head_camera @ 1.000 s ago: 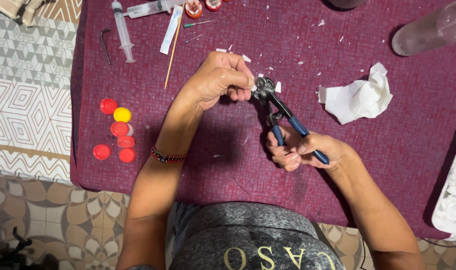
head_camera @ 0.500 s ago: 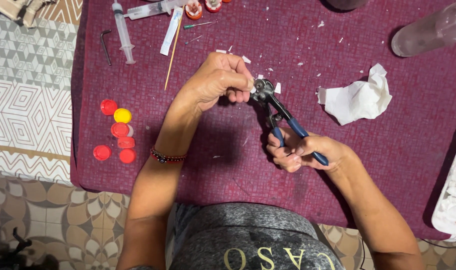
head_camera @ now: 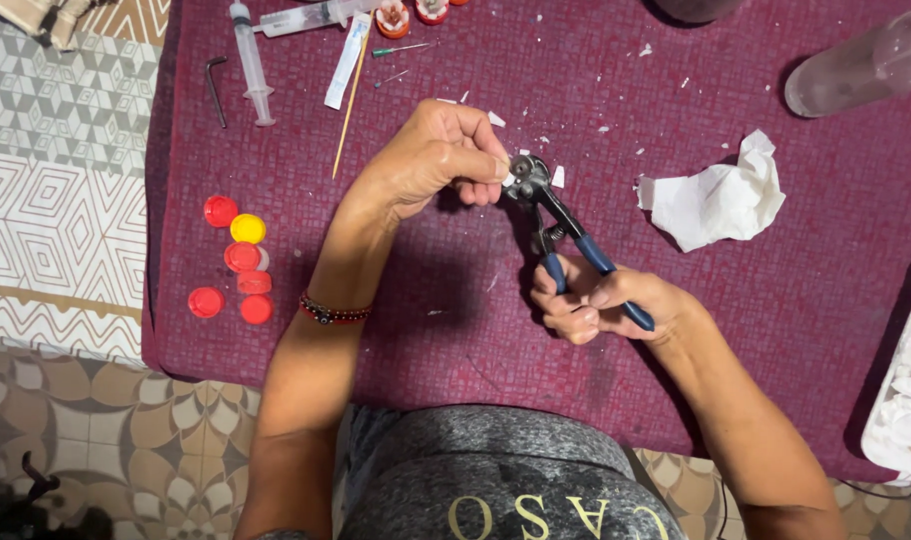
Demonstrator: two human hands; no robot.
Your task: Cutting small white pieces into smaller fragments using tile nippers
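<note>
Two hands work above the dark red table (head_camera: 756, 330). My right hand (head_camera: 601, 305) wraps its fingers around blue-handled pliers (head_camera: 561, 225). My left hand (head_camera: 441, 160) pinches a tiny white piece (head_camera: 509, 172) at the grey metal tip.

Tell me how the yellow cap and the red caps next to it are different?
The yellow cap is one of a kind; the red caps are several. The yellow cap sits near the top of the cluster, while the red caps spread above, below and left of it. All are small, round and lie on the purple cloth, away from both hands.
</note>
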